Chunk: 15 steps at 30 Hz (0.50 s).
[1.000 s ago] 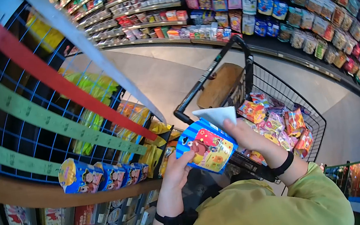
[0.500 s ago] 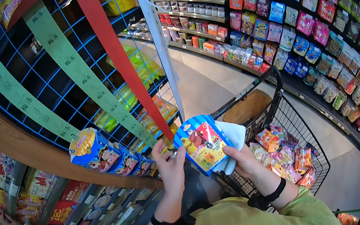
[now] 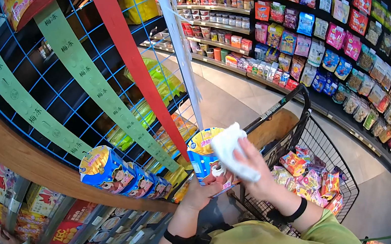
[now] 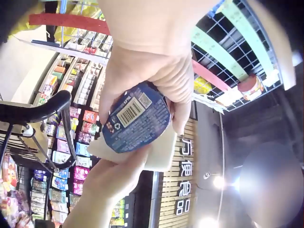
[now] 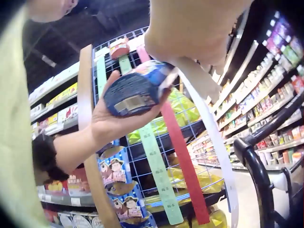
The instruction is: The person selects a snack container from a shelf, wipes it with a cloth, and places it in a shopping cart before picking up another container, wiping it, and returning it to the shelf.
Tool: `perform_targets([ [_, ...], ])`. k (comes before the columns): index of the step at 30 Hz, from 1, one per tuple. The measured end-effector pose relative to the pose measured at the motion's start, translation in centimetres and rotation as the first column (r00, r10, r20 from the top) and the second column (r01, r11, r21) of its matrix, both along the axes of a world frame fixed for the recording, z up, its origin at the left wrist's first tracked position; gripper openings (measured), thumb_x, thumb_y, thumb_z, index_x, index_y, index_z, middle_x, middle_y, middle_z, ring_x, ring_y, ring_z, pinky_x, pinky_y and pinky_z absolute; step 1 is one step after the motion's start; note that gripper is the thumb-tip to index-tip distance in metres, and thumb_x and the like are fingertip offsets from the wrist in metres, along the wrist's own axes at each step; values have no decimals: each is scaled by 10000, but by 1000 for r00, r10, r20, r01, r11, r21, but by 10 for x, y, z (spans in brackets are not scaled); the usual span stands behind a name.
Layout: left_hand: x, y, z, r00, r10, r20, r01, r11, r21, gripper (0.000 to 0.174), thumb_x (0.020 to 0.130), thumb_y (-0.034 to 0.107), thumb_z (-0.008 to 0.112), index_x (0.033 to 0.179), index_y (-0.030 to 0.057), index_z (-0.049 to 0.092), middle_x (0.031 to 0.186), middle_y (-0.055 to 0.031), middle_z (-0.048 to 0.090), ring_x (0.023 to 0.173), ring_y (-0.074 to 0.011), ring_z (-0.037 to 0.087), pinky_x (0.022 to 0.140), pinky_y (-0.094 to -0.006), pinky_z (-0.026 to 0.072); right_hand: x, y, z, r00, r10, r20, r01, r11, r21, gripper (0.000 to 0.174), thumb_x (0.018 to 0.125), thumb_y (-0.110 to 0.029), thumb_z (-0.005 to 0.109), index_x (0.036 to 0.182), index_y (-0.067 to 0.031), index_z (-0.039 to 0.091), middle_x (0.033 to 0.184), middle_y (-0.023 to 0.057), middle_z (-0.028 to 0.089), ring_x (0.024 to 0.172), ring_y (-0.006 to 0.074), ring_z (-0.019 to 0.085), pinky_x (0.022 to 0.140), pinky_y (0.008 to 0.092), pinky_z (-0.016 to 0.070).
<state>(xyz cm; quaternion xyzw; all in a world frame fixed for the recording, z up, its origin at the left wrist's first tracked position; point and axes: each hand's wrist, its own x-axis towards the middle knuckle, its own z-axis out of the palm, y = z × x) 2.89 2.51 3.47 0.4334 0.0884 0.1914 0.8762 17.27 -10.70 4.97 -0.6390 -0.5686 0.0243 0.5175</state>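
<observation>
My left hand grips a blue snack pouch by its lower part, the yellow top facing up. The right hand holds a folded white cloth against the pouch's right side. In the left wrist view the dark blue underside with a barcode faces the camera, the left hand's fingers around it and the cloth behind. From the right wrist, the left hand cups the pouch from below.
A cart with colourful snack bags stands at the right. Similar blue pouches line the wooden ledge at the left, beside a blue wire rack with hanging strips. At lower left, another person's hand is near the shelves.
The pouch has turned from its flat printed face to its upright side. The cloth has come from behind it to its right side and top. The head view has swung left.
</observation>
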Motion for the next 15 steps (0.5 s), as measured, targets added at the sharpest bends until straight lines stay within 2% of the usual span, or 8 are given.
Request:
perform_targets([
  [2, -8, 16, -17, 967, -227, 114, 231, 973, -20, 693, 642, 150, 810, 1241, 42, 478, 1141, -59, 587, 1088, -193, 551, 914, -349, 442, 20, 7, -1, 960, -28, -280, 49, 997, 68, 437, 900, -199, 515, 1292, -16, 460, 1332, 188, 438, 1259, 303, 407, 1025, 404, 334],
  [4, -17, 13, -2, 982, -173, 78, 178, 983, -56, 638, 637, 72, 747, 1223, 32, 499, 1154, -71, 591, 1095, -191, 545, 923, -342, 432, 37, -6, -3, 682, -183, -708, 86, 982, -171, 470, 971, -329, 428, 1268, 35, 451, 1218, 142, 513, 1141, 201, 476, 966, 348, 375],
  [6, -20, 14, 0, 991, -98, 88, 79, 978, 193, 659, 647, 93, 759, 1240, 18, 483, 1185, -82, 580, 1102, -190, 542, 946, -341, 417, 51, -12, -3, 630, -233, -741, 226, 968, -112, 523, 977, -393, 409, 1255, 50, 449, 1145, 105, 541, 1071, 145, 483, 931, 340, 387],
  [11, -16, 18, 14, 998, -67, -6, 63, 893, 446, 773, 674, 144, 787, 1323, 30, 382, 1229, -92, 549, 1107, -192, 541, 964, -355, 407, 25, -19, 22, 897, -50, -440, 117, 985, 125, 491, 983, -282, 380, 1349, 43, 332, 1297, 153, 461, 1198, 238, 451, 998, 381, 355],
  [12, -15, 17, 10, 997, -79, -11, 76, 894, 442, 773, 674, 144, 787, 1323, 30, 382, 1229, -92, 549, 1107, -192, 541, 964, -355, 407, 13, -10, 59, 998, 38, 54, -43, 993, 109, 473, 922, -175, 468, 1345, 22, 388, 1415, 210, 355, 1344, 310, 307, 1099, 405, 234],
  [13, -14, 15, 4, 999, -27, -17, 32, 820, 572, 798, 674, 158, 790, 1336, 34, 362, 1251, -99, 533, 1129, -206, 528, 979, -367, 395, -3, 2, 50, 984, 147, 97, -165, 965, 203, 508, 879, -135, 515, 1357, -8, 395, 1413, 205, 361, 1341, 317, 316, 1079, 427, 269],
  [14, -13, 15, -5, 1000, 25, -13, -9, 724, 689, 823, 674, 172, 794, 1350, 38, 343, 1272, -106, 516, 1151, -219, 514, 994, -378, 383, -17, 0, 63, 951, 201, 237, -211, 977, 18, 554, 828, -130, 571, 1347, -18, 412, 1398, 200, 381, 1312, 331, 360, 1053, 435, 304],
  [15, -14, 21, -29, 975, 162, 152, -156, 8, 988, 870, 649, 186, 813, 1361, 46, 332, 1303, -123, 486, 1201, -251, 471, 1024, -400, 351, -27, 3, 61, 939, 194, 282, -193, 981, -33, 569, 808, -140, 589, 1339, -24, 420, 1374, 197, 409, 1277, 339, 399, 1039, 439, 320],
])
